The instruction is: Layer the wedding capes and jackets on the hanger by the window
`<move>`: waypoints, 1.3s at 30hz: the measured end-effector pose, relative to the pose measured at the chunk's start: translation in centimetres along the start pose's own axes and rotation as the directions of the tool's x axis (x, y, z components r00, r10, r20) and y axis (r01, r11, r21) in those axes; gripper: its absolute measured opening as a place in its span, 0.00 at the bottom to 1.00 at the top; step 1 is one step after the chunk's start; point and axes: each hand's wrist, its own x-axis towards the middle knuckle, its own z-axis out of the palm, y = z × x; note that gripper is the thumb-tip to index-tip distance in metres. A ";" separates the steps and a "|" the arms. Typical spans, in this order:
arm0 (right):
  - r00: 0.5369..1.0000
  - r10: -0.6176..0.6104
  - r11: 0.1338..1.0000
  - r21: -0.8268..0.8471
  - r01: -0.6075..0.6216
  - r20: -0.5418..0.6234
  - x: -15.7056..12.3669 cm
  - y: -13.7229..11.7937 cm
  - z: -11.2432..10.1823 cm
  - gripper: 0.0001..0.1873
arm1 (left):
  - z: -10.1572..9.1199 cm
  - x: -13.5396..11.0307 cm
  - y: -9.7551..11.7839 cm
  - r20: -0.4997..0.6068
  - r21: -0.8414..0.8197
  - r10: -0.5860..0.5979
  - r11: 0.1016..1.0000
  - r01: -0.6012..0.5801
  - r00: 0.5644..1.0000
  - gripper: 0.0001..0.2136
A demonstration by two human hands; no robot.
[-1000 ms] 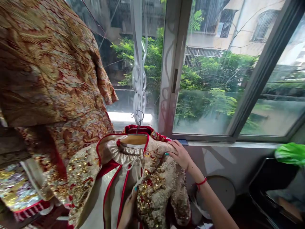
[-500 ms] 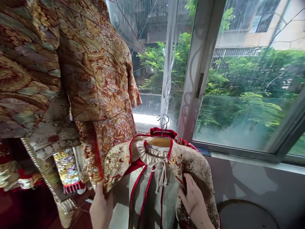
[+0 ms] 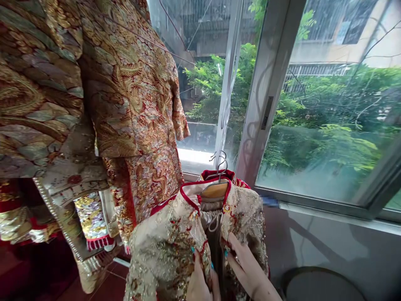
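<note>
In front of me hangs a cream jacket (image 3: 163, 242) with gold beading, sequins and red piping, on a wooden hanger (image 3: 214, 191) with a metal hook. My left hand (image 3: 202, 281) pinches the jacket's left-side front edge near the middle. Just across the gap, my right hand (image 3: 246, 265) has its fingers closed on the opposite front edge. Between the two edges shows the drawstring (image 3: 213, 219) of a pale inner garment, mostly covered. Behind the jacket, the red collar of another garment (image 3: 205, 173) peeks out on its own hook.
Gold-and-red brocade garments (image 3: 134, 92) hang on the left, with fringed and pearl-edged pieces (image 3: 92, 221) below them. A sliding window (image 3: 319, 159) with a metal frame stands behind and to the right. A round dark-rimmed object (image 3: 322, 284) is at the lower right.
My left hand has moved right, drawing its jacket front over the pale inner garment. Both front edges are now close together. My right hand has shifted slightly left and down.
</note>
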 end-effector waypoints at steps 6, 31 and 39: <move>0.998 0.040 0.999 -0.013 -0.039 0.057 0.5 -1.4 0.7 0.27 | 0.6 1.4 1.3 -0.061 0.112 0.200 0.975 -0.193 0.978 0.29; 0.891 -0.452 0.803 -0.460 0.380 -0.053 10.9 3.5 -10.7 0.14 | -9.0 8.2 9.5 -0.101 -0.146 0.061 0.986 -0.075 0.993 0.19; 0.906 -0.403 0.848 -0.426 0.317 -0.128 10.6 3.1 -9.3 0.14 | -2.3 0.5 -0.1 0.099 -0.034 0.326 0.945 -0.325 0.940 0.21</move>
